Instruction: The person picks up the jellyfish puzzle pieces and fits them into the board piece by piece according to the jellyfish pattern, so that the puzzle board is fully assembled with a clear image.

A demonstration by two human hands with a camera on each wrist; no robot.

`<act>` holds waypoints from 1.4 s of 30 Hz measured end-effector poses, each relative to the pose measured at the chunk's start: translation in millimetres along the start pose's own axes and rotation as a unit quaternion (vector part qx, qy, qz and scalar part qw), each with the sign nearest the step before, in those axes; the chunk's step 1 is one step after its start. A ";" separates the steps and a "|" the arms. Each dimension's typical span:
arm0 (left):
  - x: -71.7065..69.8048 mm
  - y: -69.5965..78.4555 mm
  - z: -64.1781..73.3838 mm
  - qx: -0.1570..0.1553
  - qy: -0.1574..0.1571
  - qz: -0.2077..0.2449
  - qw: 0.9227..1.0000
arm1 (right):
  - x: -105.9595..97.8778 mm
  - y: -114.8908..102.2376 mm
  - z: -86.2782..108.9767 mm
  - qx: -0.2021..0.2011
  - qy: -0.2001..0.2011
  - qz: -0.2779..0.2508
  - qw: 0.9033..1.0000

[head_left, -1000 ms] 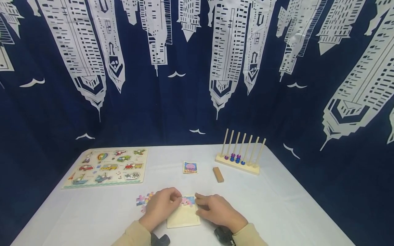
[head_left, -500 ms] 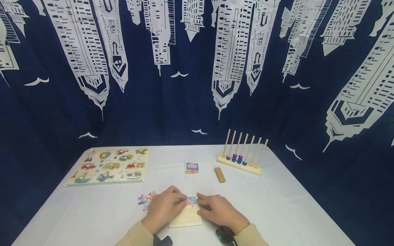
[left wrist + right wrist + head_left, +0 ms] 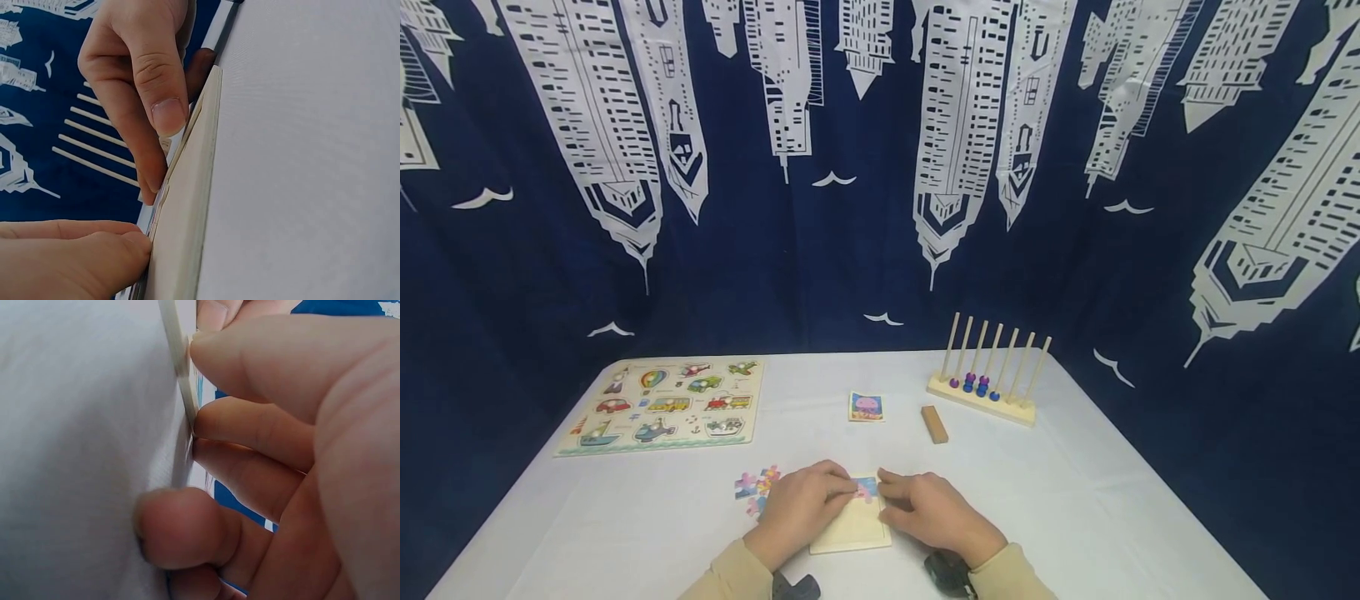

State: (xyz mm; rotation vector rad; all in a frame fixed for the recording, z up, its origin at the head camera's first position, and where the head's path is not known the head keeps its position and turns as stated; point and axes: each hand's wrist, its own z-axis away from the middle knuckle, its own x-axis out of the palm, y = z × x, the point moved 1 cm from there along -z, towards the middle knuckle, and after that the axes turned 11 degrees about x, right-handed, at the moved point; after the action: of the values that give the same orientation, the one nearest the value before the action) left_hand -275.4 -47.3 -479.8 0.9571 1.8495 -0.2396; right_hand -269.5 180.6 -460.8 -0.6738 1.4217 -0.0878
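A pale wooden jigsaw tray (image 3: 848, 533) lies near the table's front, with joined pink and blue jigsaw pieces (image 3: 867, 487) along its far side. Over its upper left part my left hand (image 3: 801, 504) pinches a jigsaw piece, which the fingers hide. Thumb and forefinger of the left hand (image 3: 81, 259) meet at the tray's face (image 3: 184, 219) in the left wrist view. My right hand (image 3: 936, 512) rests its fingertips along the right edge. In the right wrist view, the extended fingers of the right hand (image 3: 262, 437) touch the tray's edge (image 3: 178, 350).
Loose jigsaw pieces (image 3: 750, 487) lie left of the left hand. Behind stand a vehicle peg puzzle board (image 3: 662, 408), a small picture card (image 3: 867, 407), a wooden block (image 3: 934, 424) and a peg stand with beads (image 3: 985, 396). A dark curtain (image 3: 820, 275) hangs behind the table.
The left hand has shifted slightly right over the tray and covers more of the joined pieces. The right hand keeps its place at the tray's right edge.
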 end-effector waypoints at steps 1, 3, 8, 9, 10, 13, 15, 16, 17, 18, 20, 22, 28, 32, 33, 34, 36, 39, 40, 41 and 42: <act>-0.3 0.2 0.0 0.000 -0.003 0.000 1.000 | 0.1 0.0 -0.1 -0.001 -0.001 0.000 1.000; -0.9 0.9 0.1 0.000 -0.006 -0.001 1.000 | 0.1 -0.3 -0.3 -0.002 -0.001 0.001 1.000; -2.1 2.4 -0.4 -0.020 0.008 0.004 1.000 | -0.4 -1.4 -0.3 -0.003 0.003 0.005 1.000; -2.2 2.5 -0.4 -0.028 0.011 0.007 1.000 | -0.5 -1.7 -0.3 -0.003 0.003 0.005 1.000; -2.1 2.4 -0.4 -0.034 0.014 0.008 0.999 | -0.6 -1.9 -0.2 -0.004 0.004 0.005 1.000; -1.6 2.2 -0.2 -0.048 0.018 0.010 0.999 | -0.6 -2.5 0.2 -0.003 0.002 0.005 1.000; -1.0 2.0 -0.2 -0.050 0.021 0.009 0.998 | -0.7 -2.9 0.8 0.000 0.000 0.003 1.000; -0.8 2.0 -0.3 -0.049 0.023 0.007 0.999 | -0.7 -3.1 1.2 0.002 -0.001 0.003 1.000; -1.0 2.2 -0.3 -0.047 0.023 0.005 0.999 | -0.8 -3.2 1.5 0.003 -0.002 0.002 1.000; -1.0 2.3 -0.4 -0.046 0.024 0.002 0.999 | -0.9 -3.4 1.9 0.005 -0.003 0.002 1.000; -2.5 3.0 -0.3 -0.045 0.024 0.003 0.999 | -1.2 -3.7 2.3 0.006 -0.003 -0.001 1.000; -6.1 3.2 0.1 -0.058 0.026 0.008 0.998 | -1.1 -4.2 2.4 0.005 -0.002 -0.001 1.000; -44.2 -15.4 2.7 -0.203 0.095 0.148 0.963 | 0.2 -6.2 1.7 -0.006 0.003 0.005 1.000; -81.6 -43.5 15.5 -0.284 0.139 0.235 0.919 | 0.8 -7.1 1.8 -0.014 0.008 0.008 1.000; -89.1 -50.6 20.9 -0.298 0.142 0.241 0.913 | 0.9 -7.0 1.8 -0.017 0.009 0.008 1.000; -95.7 -56.9 27.2 -0.313 0.142 0.243 0.907 | 0.9 -6.8 1.8 -0.018 0.009 0.010 1.000; -104.3 -68.2 40.2 -0.339 0.136 0.232 0.902 | 0.9 -5.6 1.9 -0.019 0.011 0.015 1.000; -107.5 -80.3 58.4 -0.367 0.122 0.222 0.895 | 0.5 -2.3 2.1 -0.012 0.015 0.020 1.000; -107.6 -83.2 64.9 -0.375 0.119 0.222 0.892 | 1.0 -2.4 1.7 -0.010 0.015 0.020 1.000; -107.1 -85.8 70.6 -0.382 0.116 0.222 0.890 | 1.7 -2.4 1.1 -0.008 0.015 0.017 1.000; -106.3 -87.8 75.7 -0.386 0.114 0.224 0.888 | 2.3 -2.9 0.5 -0.005 0.013 0.014 1.000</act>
State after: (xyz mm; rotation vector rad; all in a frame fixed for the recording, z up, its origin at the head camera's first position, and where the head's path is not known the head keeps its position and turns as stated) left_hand -265.3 -201.0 -448.2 0.8130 1.6346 0.8689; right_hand -267.7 177.4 -461.5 -0.6635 1.4577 -0.0679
